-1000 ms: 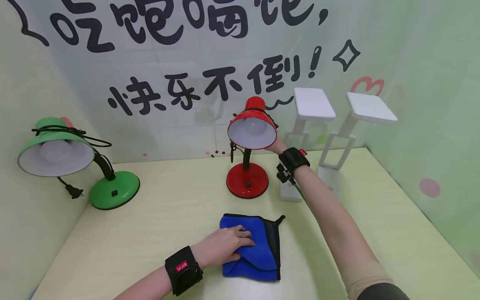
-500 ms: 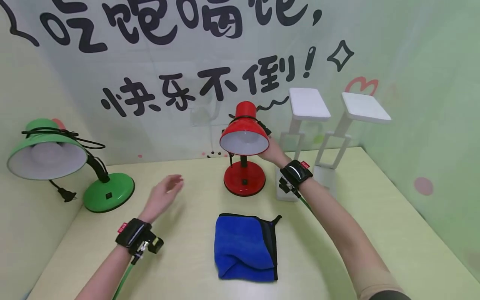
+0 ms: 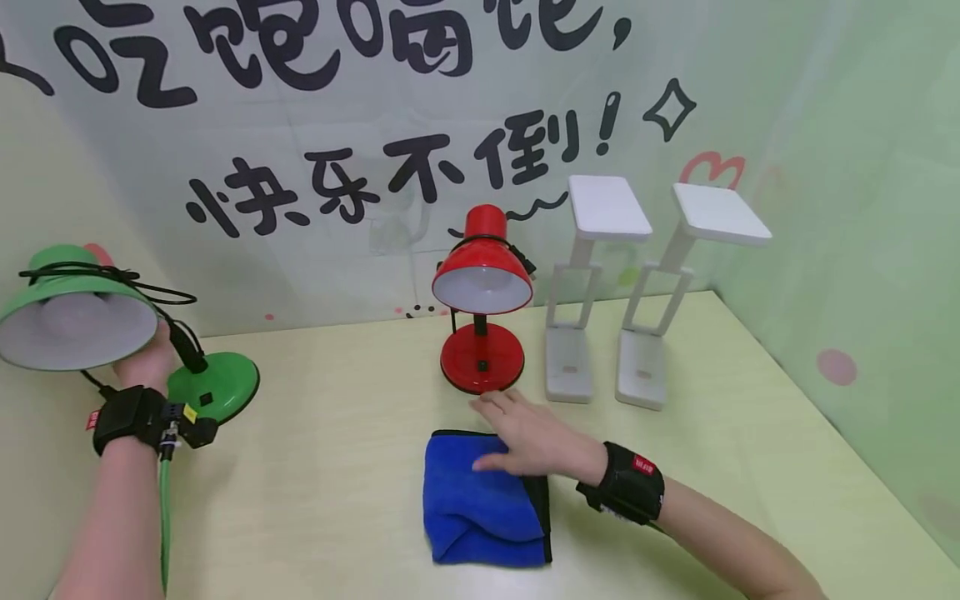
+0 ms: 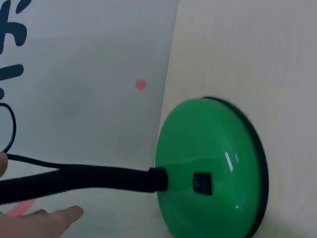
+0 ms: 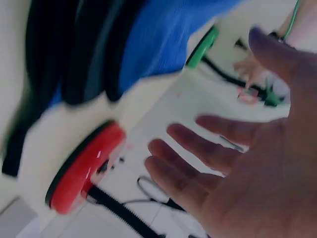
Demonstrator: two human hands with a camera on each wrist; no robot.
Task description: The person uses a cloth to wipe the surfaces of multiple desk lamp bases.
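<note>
Wide tabletop [image 3: 330, 450] separates left hand [image 3: 147, 358] from the left edge of blue cloth [image 3: 480, 512].

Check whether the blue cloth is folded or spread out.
Folded: several stacked layers of the cloth show at its edge in the right wrist view.

Folded blue cloth [image 3: 476, 510], green lamp [image 3: 86, 325]
</note>
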